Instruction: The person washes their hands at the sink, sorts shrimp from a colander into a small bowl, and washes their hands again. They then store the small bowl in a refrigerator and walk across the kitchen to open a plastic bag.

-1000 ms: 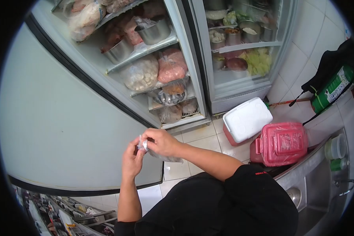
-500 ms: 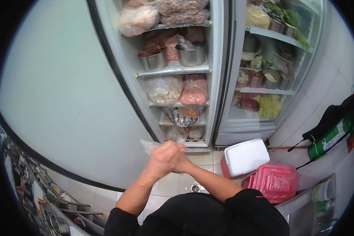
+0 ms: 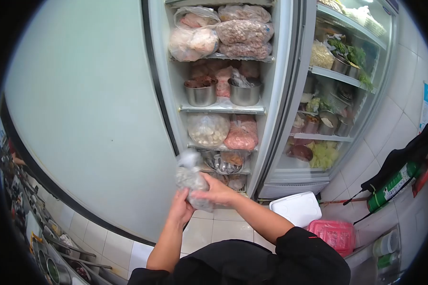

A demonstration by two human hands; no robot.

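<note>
A clear plastic bag with greyish contents (image 3: 190, 178) is held between both hands in front of the open fridge. My left hand (image 3: 179, 206) grips its lower left side. From the right, my right hand (image 3: 216, 191) closes round its lower part, the fingers slightly blurred. The bag's top is blurred and its contents cannot be made out. Just beyond it, the fridge's lower shelves hold a metal bowl (image 3: 223, 164), a bag of white balls (image 3: 208, 129) and a bag of pink meat (image 3: 241, 133).
The open fridge door (image 3: 90, 109) stands at the left. A glass-door fridge (image 3: 297, 178) is at the right. Below it on the floor are a white-lidded cooler (image 3: 297, 209) and a pink lidded bin (image 3: 332, 236). Pots (image 3: 57, 270) show at the lower left.
The view has swung toward the fridge's upper shelves. The bag, earlier mostly hidden by the hands, now stands up between them, and the hands have moved apart from their clasp.
</note>
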